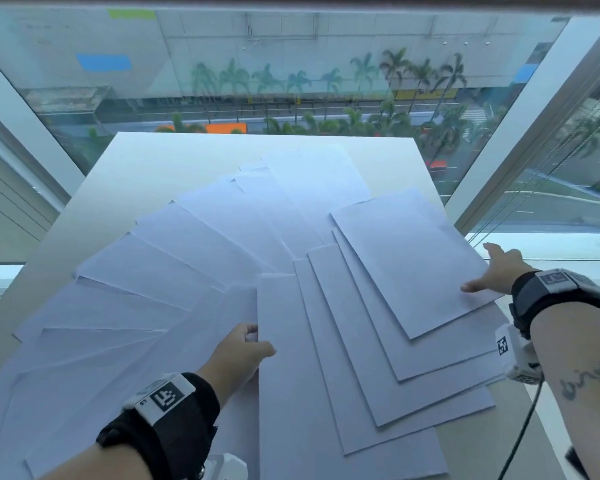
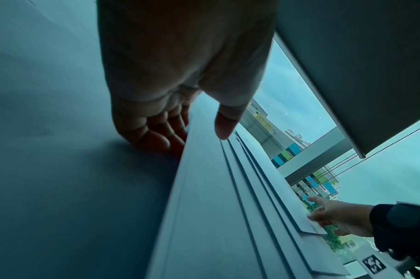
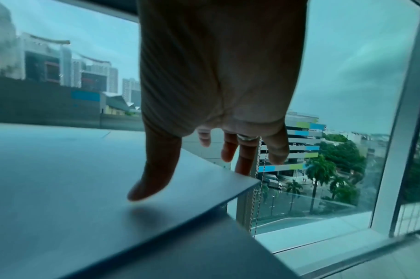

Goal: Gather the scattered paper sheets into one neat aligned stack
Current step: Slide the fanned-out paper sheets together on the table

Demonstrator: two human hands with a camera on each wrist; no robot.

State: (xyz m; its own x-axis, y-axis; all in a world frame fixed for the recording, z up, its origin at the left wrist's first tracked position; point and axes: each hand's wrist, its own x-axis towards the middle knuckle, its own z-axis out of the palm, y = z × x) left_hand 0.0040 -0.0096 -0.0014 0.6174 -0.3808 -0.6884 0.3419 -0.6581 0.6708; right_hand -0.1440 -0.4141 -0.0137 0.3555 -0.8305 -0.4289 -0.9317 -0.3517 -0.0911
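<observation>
Several white paper sheets (image 1: pixel 194 244) lie fanned across a white table (image 1: pixel 174 157). My left hand (image 1: pixel 257 341) is at the left edge of the upright front sheet (image 1: pixel 298 393). In the left wrist view its fingers (image 2: pixel 165 139) curl against that edge and the thumb reaches over the top. My right hand (image 1: pixel 482 268) is at the right corner of the topmost right sheet (image 1: pixel 406 261). Its thumb (image 3: pixel 153 181) touches the top of that sheet (image 3: pixel 60 188), while its straight fingers (image 3: pixel 242 160) stick out past the corner.
The table stands against a large window (image 1: pixel 291 81) with slanted white frames (image 1: pixel 520 140) on both sides. A bead blind cord (image 3: pixel 256 198) hangs just right of the table's corner. A pale sill (image 1: pixel 568 247) runs to the right. Some sheets overhang the table's near edge.
</observation>
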